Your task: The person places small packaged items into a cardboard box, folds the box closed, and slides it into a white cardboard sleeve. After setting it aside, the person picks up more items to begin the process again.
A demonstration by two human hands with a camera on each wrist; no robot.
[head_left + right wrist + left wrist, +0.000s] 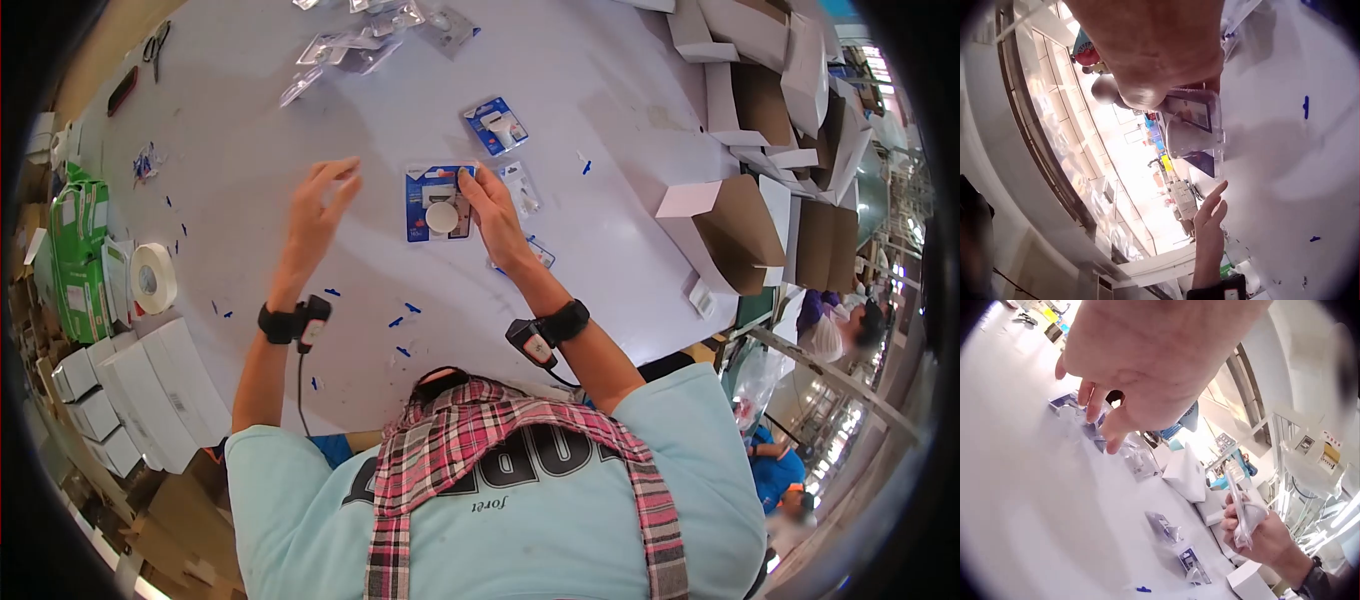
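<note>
Head view: pinched at the right edge by right grip [500, 220], above pale grey desk [590, 270], one blue-and-white carded blister pack with round white item [441, 217]; to its left, left grip [320, 215], open and empty, fingers loosely bent; farther up, clear plastic blister packs [362, 45]; scattered, small blue plastic clips [403, 351]; left wrist view: same pack, nearly edge-on, fingers of right grip curled round; right wrist view: same pack beneath right grip, open left grip near.

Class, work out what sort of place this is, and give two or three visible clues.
Probably a packing area in a factory or workshop: blister packs lie on a broad table, open cardboard boxes are heaped at one side, and the right hand holds another pack.
</note>
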